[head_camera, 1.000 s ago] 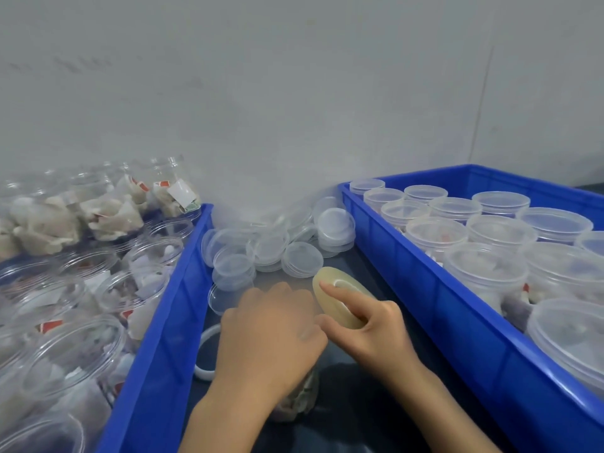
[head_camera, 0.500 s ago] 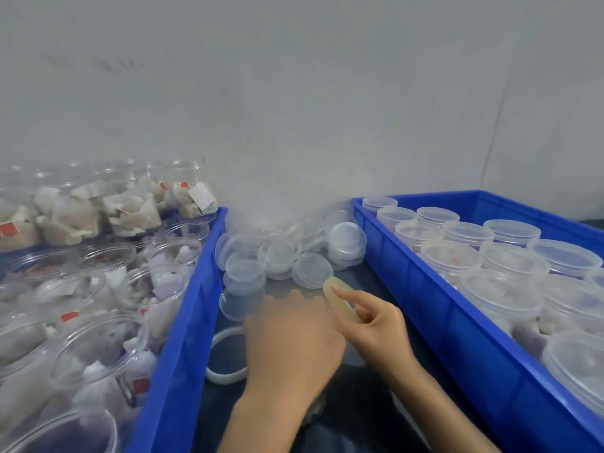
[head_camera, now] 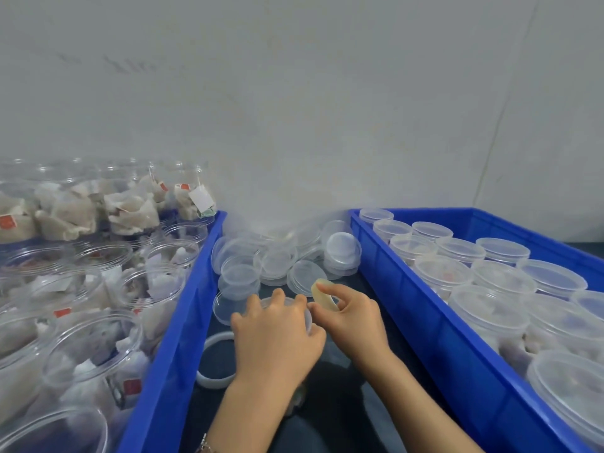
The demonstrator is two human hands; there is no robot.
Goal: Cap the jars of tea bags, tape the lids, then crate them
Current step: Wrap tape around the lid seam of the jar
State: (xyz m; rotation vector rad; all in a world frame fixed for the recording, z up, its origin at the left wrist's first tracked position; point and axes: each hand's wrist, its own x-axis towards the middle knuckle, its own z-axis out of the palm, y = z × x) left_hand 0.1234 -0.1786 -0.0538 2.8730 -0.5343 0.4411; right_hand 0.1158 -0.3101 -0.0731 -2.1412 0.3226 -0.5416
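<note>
the left grip [head_camera: 274, 335] is curling over the lid of the jar [head_camera: 295, 400] it is working on, fingers spread around the clear rim and pressing down, so most of the jar is hiding beneath the palm. just to its right the right grip [head_camera: 351, 317] is pinching a yellowish roll of tape [head_camera: 322, 294] between thumb and fingers, the roll standing on edge and nearly touching the lid's rim.

the jar is looking like thin clear plastic, light with only tea bags inside, so it is probably flexing if squeezed at the wall; holding it from above by the stiffer lid rim seems the safer place. the smooth plastic is likely sliding easily on the dark bench [head_camera: 330, 420]. the tape is light and sticky, best held by the roll's flat sides.

beyond the grips a heap of loose lids [head_camera: 277, 263] is lying against the wall. just left of the left grip a white ring [head_camera: 214, 361] is lying flat. further left a blue crate [head_camera: 176, 338] is holding open jars [head_camera: 94, 289], and right of the right grip another blue crate [head_camera: 441, 338] is holding capped jars [head_camera: 490, 276].
</note>
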